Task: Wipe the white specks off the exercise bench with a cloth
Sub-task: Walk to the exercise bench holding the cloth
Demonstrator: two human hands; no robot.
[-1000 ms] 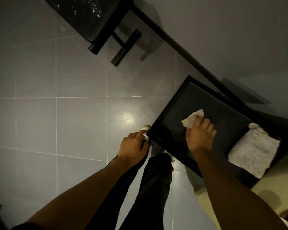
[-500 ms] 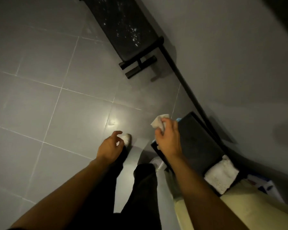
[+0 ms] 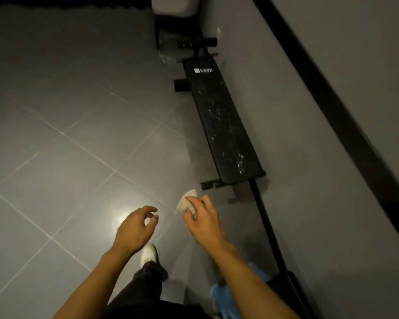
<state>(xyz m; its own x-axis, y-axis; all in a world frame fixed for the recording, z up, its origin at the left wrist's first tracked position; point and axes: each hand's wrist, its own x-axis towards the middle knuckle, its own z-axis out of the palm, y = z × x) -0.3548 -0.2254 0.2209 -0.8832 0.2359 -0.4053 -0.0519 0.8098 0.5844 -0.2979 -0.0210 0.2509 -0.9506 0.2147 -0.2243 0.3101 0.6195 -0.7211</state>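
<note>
Head view, looking down and forward. At far left and across the centre lies a grey tiled floor (image 3: 55, 134) with pale grout lines and one bright patch of reflected light (image 3: 119, 218).

The left hand (image 3: 134, 229) hangs above this patch, palm turned down. Its fingers (image 3: 151, 209) are loosely curled, with the thumb tip a little apart from the index tip. They hold nothing and touch nothing. Below the wrist show a white shoe (image 3: 148, 253) and a dark trouser leg (image 3: 145, 284).

Just right of the left hand is the cloth (image 3: 186, 200), a small pale crumpled piece held in the air over the floor. The right hand (image 3: 202, 219) grips it. The thumb and the curled fingers (image 3: 202, 201) pinch its near part, while its far corner sticks out free beyond the fingertips. A blue object (image 3: 226, 298), partly hidden by the right forearm, lies low on the floor.

Right of centre, the exercise bench (image 3: 226, 125) runs lengthwise along the foot of the wall (image 3: 309, 157). Its near end lies ahead of the right hand and apart from it. The black pad carries a white logo (image 3: 203, 70) at its far end. White specks (image 3: 217, 116) are scattered over its middle and are densest toward the near end. The cloth does not touch the pad.

A black bar (image 3: 265, 222) extends from under the near end toward the viewer. At far right a black band (image 3: 332, 100) crosses the wall diagonally.
</note>
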